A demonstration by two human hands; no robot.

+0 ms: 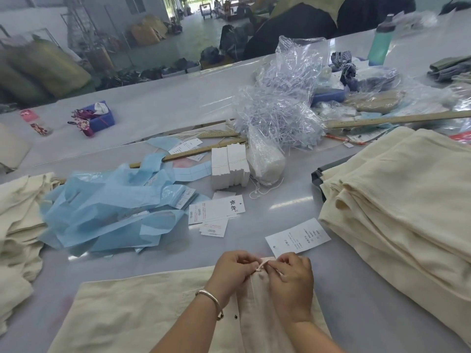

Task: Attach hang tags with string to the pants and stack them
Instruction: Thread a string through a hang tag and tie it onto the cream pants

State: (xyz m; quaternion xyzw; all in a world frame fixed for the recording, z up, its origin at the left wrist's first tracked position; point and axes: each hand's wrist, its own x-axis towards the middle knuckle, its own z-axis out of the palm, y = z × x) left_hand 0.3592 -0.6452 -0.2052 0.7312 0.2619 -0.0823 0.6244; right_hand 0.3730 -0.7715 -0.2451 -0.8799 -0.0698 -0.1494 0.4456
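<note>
Both hands pinch the waistband loop (262,266) of the cream pants (142,314), left hand (233,270) and right hand (293,273) meeting fingertip to fingertip; hang tag (297,238) lies just beyond the right hand, the nearer one, long axis slanting up-right.

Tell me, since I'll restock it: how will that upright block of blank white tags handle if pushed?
The upright block of blank white tags is probably stiff card, but loose: its ends look stepped, so it may fan or topple. Likely light enough to slide on the smooth grey table.

Head view looks down, near over table (158,103)
</note>
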